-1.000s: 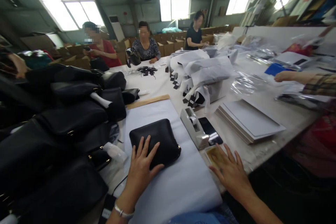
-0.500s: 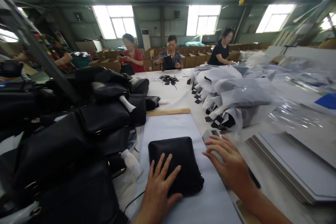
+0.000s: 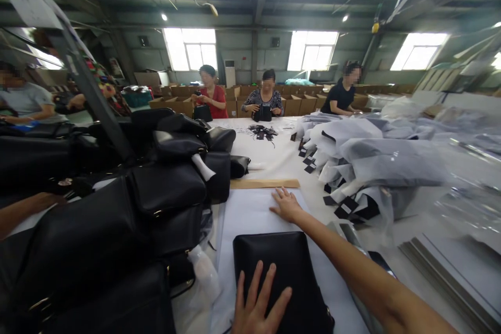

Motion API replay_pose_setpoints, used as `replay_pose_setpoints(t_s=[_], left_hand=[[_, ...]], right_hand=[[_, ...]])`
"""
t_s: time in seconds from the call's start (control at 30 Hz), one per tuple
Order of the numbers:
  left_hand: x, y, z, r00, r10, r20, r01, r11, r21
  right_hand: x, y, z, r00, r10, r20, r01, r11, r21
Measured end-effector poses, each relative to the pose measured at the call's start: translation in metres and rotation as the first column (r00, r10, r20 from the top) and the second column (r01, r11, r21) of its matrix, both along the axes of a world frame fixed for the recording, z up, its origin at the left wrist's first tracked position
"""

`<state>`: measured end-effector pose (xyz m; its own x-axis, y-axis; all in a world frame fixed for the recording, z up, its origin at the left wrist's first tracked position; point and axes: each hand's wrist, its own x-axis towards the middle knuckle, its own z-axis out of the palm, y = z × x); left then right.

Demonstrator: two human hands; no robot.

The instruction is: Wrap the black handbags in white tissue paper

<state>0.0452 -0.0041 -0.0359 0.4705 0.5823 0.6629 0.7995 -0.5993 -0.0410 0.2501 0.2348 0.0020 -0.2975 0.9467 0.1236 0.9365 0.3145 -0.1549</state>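
A black bag (image 3: 289, 255) lies flat on a stack of white sheets (image 3: 250, 209) in the lower middle. My left hand (image 3: 260, 302) rests on the bag with its fingers spread; its wrist is below the picture's edge. Beyond the bag, my right hand (image 3: 286, 204) lies with fingers apart on the upper right part of the sheets, near a brown strip (image 3: 262, 183) along their far edge. Neither hand grips anything.
Black bags (image 3: 90, 219) are heaped on the left, where another person's hand (image 3: 43, 202) reaches in. Wrapped bags (image 3: 391, 159) lie piled on the right, above grey boards (image 3: 462, 271). A grey device (image 3: 346, 232) sits beside my right forearm. Several people work beyond.
My right hand has moved forward and left, from beside the bag to the far part of the sheets. My left hand stays on the bag. The view has tilted up; a person's hand shows at left.
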Motion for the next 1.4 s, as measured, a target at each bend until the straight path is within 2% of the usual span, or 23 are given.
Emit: replay_pose_setpoints(t_s=[0.1, 0.23, 0.33, 0.4, 0.47, 0.53, 0.6, 0.67, 0.77, 0.83, 0.9, 1.0, 1.1, 1.2, 1.3, 1.4], left_hand=[[0.005, 0.001, -0.007, 0.999, 0.019, 0.05, -0.021, 0.999, 0.046], [0.008, 0.0, -0.008, 0.997, 0.025, 0.067, -0.029, 0.998, 0.063], [0.004, -0.001, -0.003, 0.999, 0.023, 0.034, -0.024, 0.999, 0.027], [-0.004, -0.001, 0.007, 1.0, -0.014, -0.011, 0.014, 1.0, 0.004], [-0.015, 0.004, 0.023, 0.992, -0.12, -0.046, 0.117, 0.991, -0.067], [-0.026, 0.014, 0.046, 0.984, -0.179, -0.008, 0.173, 0.964, -0.203], [-0.033, 0.033, 0.072, 0.996, -0.026, 0.088, 0.053, 0.946, -0.32], [-0.036, 0.058, 0.099, 0.987, 0.088, 0.131, -0.045, 0.953, -0.3], [-0.034, 0.097, 0.135, 0.983, 0.18, 0.044, -0.169, 0.969, -0.182], [-0.033, 0.114, 0.152, 0.984, 0.17, -0.045, -0.175, 0.972, -0.159], [-0.032, 0.118, 0.163, 0.985, 0.096, -0.142, -0.124, 0.971, -0.202], [-0.032, 0.099, 0.162, 0.97, -0.022, -0.241, -0.052, 0.954, -0.297], [-0.03, 0.063, 0.149, 0.972, -0.064, -0.225, -0.017, 0.941, -0.338], [-0.027, 0.029, 0.133, 0.98, -0.059, -0.192, -0.012, 0.936, -0.352], [-0.025, 0.011, 0.118, 0.981, -0.042, -0.192, -0.028, 0.937, -0.349], [-0.026, 0.003, 0.106, 0.979, -0.041, -0.198, -0.03, 0.939, -0.343]], right_hand=[[0.002, 0.004, -0.002, 0.999, 0.043, -0.002, -0.043, 0.998, 0.041], [0.002, 0.002, 0.002, 0.994, 0.097, -0.047, -0.091, 0.989, 0.119], [0.001, 0.0, 0.008, 0.99, 0.092, -0.107, -0.071, 0.979, 0.19], [0.001, -0.004, 0.016, 0.986, 0.09, -0.141, -0.055, 0.971, 0.233], [0.0, -0.012, 0.028, 0.982, 0.103, -0.16, -0.058, 0.962, 0.266], [-0.002, -0.025, 0.042, 0.976, 0.142, -0.167, -0.085, 0.947, 0.309], [-0.005, -0.045, 0.057, 0.964, 0.21, -0.165, -0.132, 0.911, 0.39], [-0.007, -0.068, 0.07, 0.944, 0.291, -0.153, -0.184, 0.854, 0.487], [-0.007, -0.105, 0.079, 0.92, 0.368, -0.133, -0.234, 0.789, 0.568], [-0.003, -0.127, 0.08, 0.912, 0.391, -0.124, -0.254, 0.775, 0.579], [0.002, -0.146, 0.08, 0.913, 0.391, -0.116, -0.263, 0.78, 0.568], [0.008, -0.169, 0.085, 0.933, 0.347, -0.094, -0.246, 0.808, 0.535], [0.013, -0.185, 0.095, 0.946, 0.317, -0.067, -0.237, 0.818, 0.524], [0.015, -0.196, 0.101, 0.939, 0.337, -0.065, -0.262, 0.825, 0.502], [0.015, -0.202, 0.09, 0.922, 0.381, -0.07, -0.315, 0.842, 0.439], [0.015, -0.205, 0.067, 0.904, 0.422, -0.067, -0.363, 0.84, 0.404]])
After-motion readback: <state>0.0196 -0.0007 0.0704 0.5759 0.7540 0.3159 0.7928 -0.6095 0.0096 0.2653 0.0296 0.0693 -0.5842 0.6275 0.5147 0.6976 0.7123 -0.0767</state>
